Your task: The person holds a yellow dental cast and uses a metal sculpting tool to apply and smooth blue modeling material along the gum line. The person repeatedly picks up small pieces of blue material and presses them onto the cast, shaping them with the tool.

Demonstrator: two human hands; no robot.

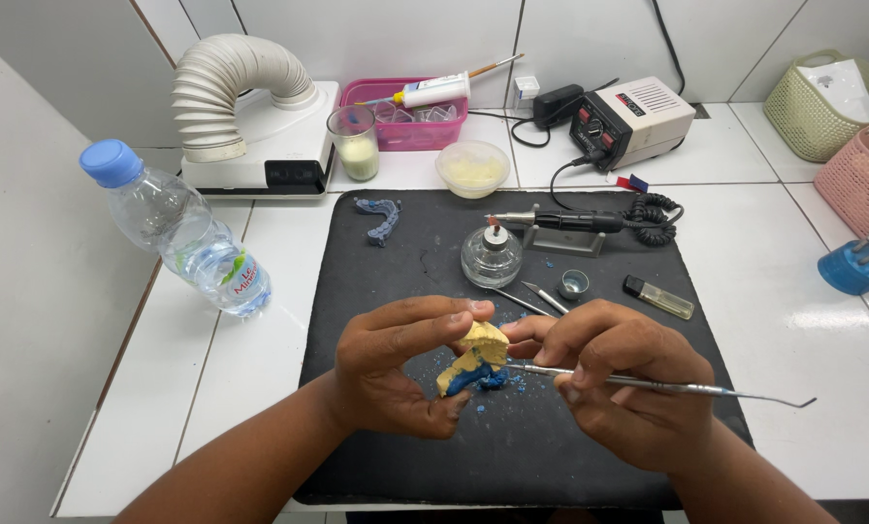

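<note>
Yellow dental cast (pixel 478 351) with blue wax (pixel 471 378) at its lower edge, held just above the black mat (pixel 405 281), front centre of the table (pixel 803 320). Left hand (pixel 401 364) curled around it, thumb and fingers pinching top and bottom. Right hand (pixel 614 383) closed on a thin metal carving tool (pixel 667 386), tip at the cast, long end pointing right. Blue crumbs scattered on the mat under the cast. Behind it: glass spirit lamp (pixel 491 254), two loose metal instruments, small metal cup (pixel 573 283), lighter (pixel 658 297), handpiece on its stand (pixel 551 223). Blue wax arch (pixel 380 217) at mat's far left. Water bottle (pixel 177 228) off the mat, left.
</note>
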